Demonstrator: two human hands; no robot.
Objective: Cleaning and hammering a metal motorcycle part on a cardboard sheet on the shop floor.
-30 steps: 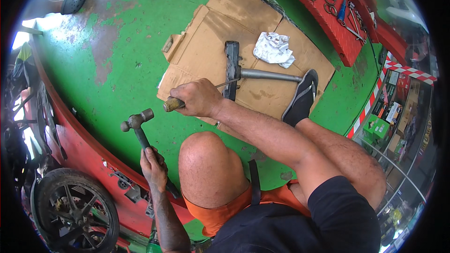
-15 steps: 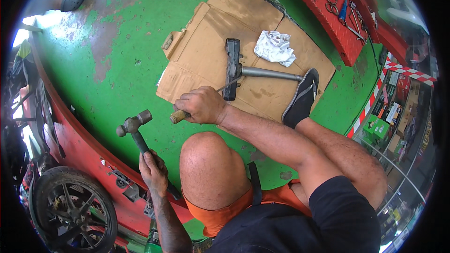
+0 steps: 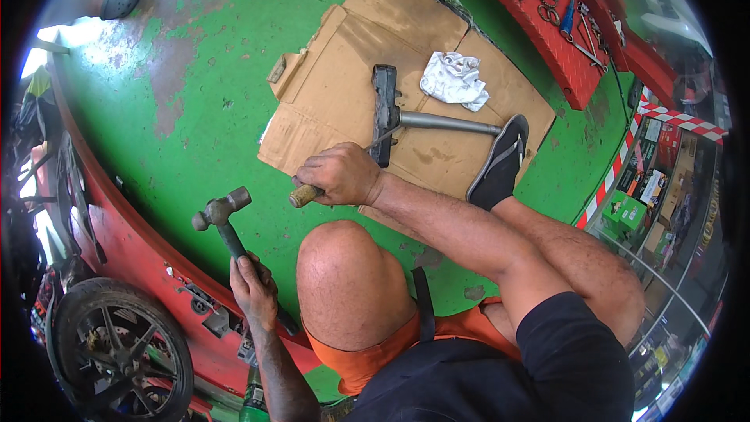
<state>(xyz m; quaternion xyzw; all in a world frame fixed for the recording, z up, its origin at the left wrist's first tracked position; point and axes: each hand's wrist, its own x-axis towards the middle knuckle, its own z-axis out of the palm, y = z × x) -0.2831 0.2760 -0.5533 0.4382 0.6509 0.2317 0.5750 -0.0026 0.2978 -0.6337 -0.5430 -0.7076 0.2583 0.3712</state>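
Observation:
My left hand is closed round the dark handle of a ball-peen hammer, raised beside my left knee. My right hand grips a long-shafted tool, perhaps a screwdriver or chisel; its worn, yellowish butt points toward the hammer. The thin metal shaft runs out past my fist to the base of a motorcycle steering stem, where it meets the black yoke. Whether the tip touches is too fine to tell. My sandalled foot is at the stem's far end.
Flattened cardboard lies under the stem, with a crumpled white rag on it. Hand tools lie on a red ramp at upper right. A spoked wheel stands lower left. Another person's clog shows upper left.
The hammer and both hands keep nearly the same positions. The view has shifted very slightly.

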